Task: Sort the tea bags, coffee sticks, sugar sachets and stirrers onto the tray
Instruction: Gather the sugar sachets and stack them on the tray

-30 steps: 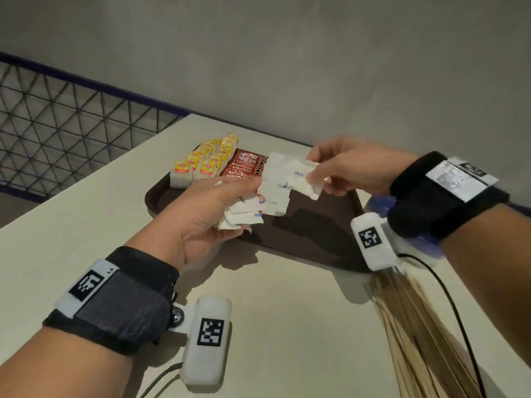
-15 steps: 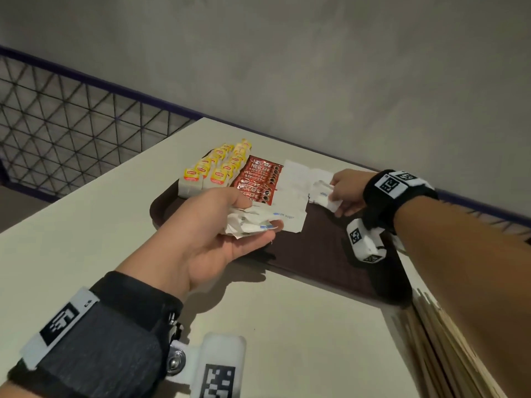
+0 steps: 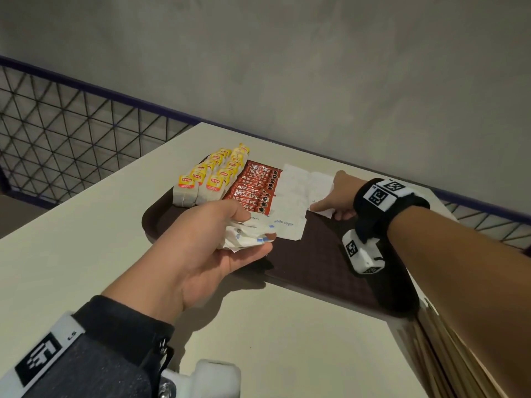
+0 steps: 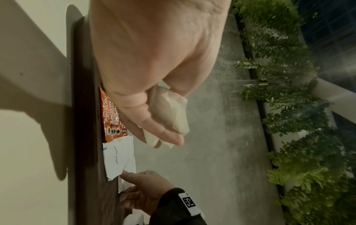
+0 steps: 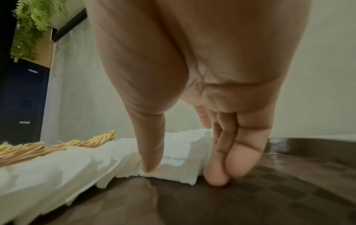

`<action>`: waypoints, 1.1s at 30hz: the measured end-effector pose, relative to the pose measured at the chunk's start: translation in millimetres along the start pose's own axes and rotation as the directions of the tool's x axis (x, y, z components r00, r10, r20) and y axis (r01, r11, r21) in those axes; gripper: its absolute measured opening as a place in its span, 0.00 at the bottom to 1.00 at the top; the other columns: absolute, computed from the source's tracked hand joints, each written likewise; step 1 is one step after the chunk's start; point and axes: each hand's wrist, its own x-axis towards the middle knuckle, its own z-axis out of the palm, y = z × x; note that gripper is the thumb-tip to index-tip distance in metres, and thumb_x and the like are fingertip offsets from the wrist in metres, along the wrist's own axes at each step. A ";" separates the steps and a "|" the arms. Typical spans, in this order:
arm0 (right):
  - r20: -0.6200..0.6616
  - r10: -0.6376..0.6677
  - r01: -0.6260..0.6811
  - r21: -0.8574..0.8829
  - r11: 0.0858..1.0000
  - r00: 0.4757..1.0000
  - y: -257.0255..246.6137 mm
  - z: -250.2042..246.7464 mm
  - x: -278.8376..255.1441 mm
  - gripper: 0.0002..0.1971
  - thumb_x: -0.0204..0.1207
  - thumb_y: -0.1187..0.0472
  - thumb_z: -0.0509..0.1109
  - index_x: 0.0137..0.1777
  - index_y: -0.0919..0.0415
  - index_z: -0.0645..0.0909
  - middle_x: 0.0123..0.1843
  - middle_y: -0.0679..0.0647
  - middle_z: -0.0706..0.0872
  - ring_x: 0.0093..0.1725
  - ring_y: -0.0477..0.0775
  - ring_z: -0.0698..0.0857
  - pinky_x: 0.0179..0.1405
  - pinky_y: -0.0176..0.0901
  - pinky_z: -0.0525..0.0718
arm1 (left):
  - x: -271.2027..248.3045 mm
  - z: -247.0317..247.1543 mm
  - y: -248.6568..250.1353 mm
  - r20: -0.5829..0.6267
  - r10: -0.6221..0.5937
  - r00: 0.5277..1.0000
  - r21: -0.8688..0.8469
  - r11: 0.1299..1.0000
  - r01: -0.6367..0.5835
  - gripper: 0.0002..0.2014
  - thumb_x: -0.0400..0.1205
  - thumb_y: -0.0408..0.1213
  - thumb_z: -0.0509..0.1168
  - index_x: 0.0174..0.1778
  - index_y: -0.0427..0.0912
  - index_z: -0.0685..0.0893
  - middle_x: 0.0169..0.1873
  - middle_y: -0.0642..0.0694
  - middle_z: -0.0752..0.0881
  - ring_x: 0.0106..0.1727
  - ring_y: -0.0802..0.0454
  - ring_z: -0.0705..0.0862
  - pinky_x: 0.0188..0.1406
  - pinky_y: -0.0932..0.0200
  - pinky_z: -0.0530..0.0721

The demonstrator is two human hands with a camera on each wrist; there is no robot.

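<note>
A dark brown tray (image 3: 321, 262) holds yellow-tagged tea bags (image 3: 212, 179) at its left, red coffee sticks (image 3: 255, 188) beside them, then a row of white sugar sachets (image 3: 293, 196). My left hand (image 3: 257, 231) hovers over the tray's near edge and grips a bunch of sugar sachets (image 3: 238, 238), which the left wrist view shows between thumb and fingers (image 4: 173, 109). My right hand (image 5: 183, 173) is down at the row's right end. Its thumb presses on a sachet (image 5: 173, 169) and its fingertips (image 5: 217, 179) touch the tray floor beside it.
A heap of wooden stirrers (image 3: 448, 354) lies on the cream table (image 3: 86, 239) at the lower right, partly under my right forearm. A wire-mesh railing (image 3: 71, 133) runs behind the table on the left, and a grey wall stands close behind.
My right hand carried a sugar sachet from above the tray down to the right end of the sugar row and now presses on it. The left hand kept its bunch.
</note>
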 end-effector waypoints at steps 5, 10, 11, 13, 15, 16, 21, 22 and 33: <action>0.009 -0.006 0.007 -0.050 0.999 1.000 0.0 -1.8 5.7 0.27 0.72 0.53 0.85 0.56 0.76 0.81 0.37 0.64 0.92 0.28 0.57 0.86 0.41 0.52 0.90 | 1.5 -0.7 -1.5 -0.018 0.009 1.000 -0.020 1.000 -0.009 0.14 0.82 0.20 0.65 0.62 0.33 0.84 0.48 0.29 0.92 0.40 0.35 0.95 0.23 0.54 0.89; 0.003 0.007 -0.007 -0.033 0.999 1.000 -0.5 -2.1 8.5 0.23 0.71 0.58 0.85 0.52 0.75 0.81 0.44 0.68 0.93 0.36 0.62 0.88 0.48 0.56 0.91 | 4.6 0.0 -4.7 -0.018 0.065 0.998 0.006 0.998 -0.065 0.14 0.80 0.15 0.66 0.56 0.34 0.85 0.47 0.31 0.93 0.42 0.38 0.96 0.27 0.51 0.92; 0.011 0.009 -0.009 -0.026 1.000 1.000 -0.8 -2.3 7.7 0.24 0.72 0.58 0.85 0.55 0.76 0.80 0.45 0.68 0.93 0.36 0.62 0.88 0.45 0.55 0.91 | 5.5 -0.8 -5.2 -0.014 0.070 0.997 0.017 0.997 -0.070 0.16 0.79 0.14 0.67 0.59 0.35 0.84 0.48 0.31 0.93 0.40 0.39 0.96 0.28 0.49 0.92; -0.008 0.021 -0.021 -0.025 0.999 1.000 -1.1 -6.0 2.3 0.28 0.73 0.56 0.84 0.62 0.75 0.77 0.49 0.68 0.92 0.39 0.63 0.88 0.44 0.55 0.90 | 7.0 -2.5 -5.6 -0.009 0.078 0.997 0.055 0.995 -0.077 0.23 0.78 0.14 0.70 0.66 0.38 0.82 0.54 0.31 0.92 0.40 0.40 0.96 0.29 0.49 0.92; -0.077 0.028 -0.033 -0.069 0.997 0.997 -0.7 -15.6 -8.8 0.35 0.73 0.51 0.83 0.70 0.71 0.71 0.55 0.65 0.89 0.46 0.64 0.87 0.51 0.57 0.90 | 6.8 -3.2 -5.1 0.006 0.085 0.996 0.120 0.989 -0.085 0.26 0.77 0.17 0.73 0.68 0.43 0.82 0.57 0.34 0.92 0.39 0.43 0.96 0.28 0.51 0.91; -0.107 0.011 -0.020 -0.086 0.996 0.994 -2.5 -21.7 -18.2 0.37 0.74 0.49 0.81 0.73 0.69 0.69 0.56 0.64 0.87 0.47 0.64 0.87 0.52 0.57 0.90 | 6.0 -3.2 -4.7 0.014 0.089 0.996 0.160 0.983 -0.090 0.26 0.77 0.19 0.74 0.68 0.46 0.83 0.57 0.36 0.93 0.37 0.45 0.95 0.26 0.54 0.90; 0.043 -0.077 0.033 0.622 0.782 0.996 -21.3 -32.1 -96.2 0.27 0.77 0.49 0.78 0.70 0.63 0.76 0.53 0.63 0.83 0.38 0.60 0.85 0.37 0.48 0.88 | -0.9 0.5 -2.0 0.045 0.094 0.995 0.321 0.941 -0.103 0.25 0.76 0.27 0.79 0.67 0.51 0.86 0.47 0.42 0.95 0.29 0.53 0.91 0.15 0.64 0.78; 0.131 -0.108 -0.029 0.757 0.653 0.986 -23.9 -27.2 -117.8 0.28 0.77 0.48 0.78 0.69 0.63 0.77 0.51 0.63 0.82 0.37 0.59 0.84 0.34 0.47 0.85 | -2.8 1.3 -1.8 0.059 0.086 0.995 0.341 0.935 -0.101 0.24 0.76 0.28 0.79 0.67 0.50 0.86 0.46 0.43 0.95 0.29 0.54 0.90 0.14 0.65 0.76; 0.214 -0.122 -0.218 0.976 -0.019 0.969 2.2 74.8 -202.8 0.14 0.83 0.65 0.71 0.65 0.71 0.84 0.49 0.62 0.89 0.30 0.47 0.76 0.18 0.35 0.74 | -18.7 6.9 -12.8 0.199 -0.029 0.980 0.505 0.860 -0.077 0.23 0.80 0.23 0.69 0.69 0.47 0.86 0.48 0.40 0.95 0.37 0.51 0.91 0.17 0.63 0.78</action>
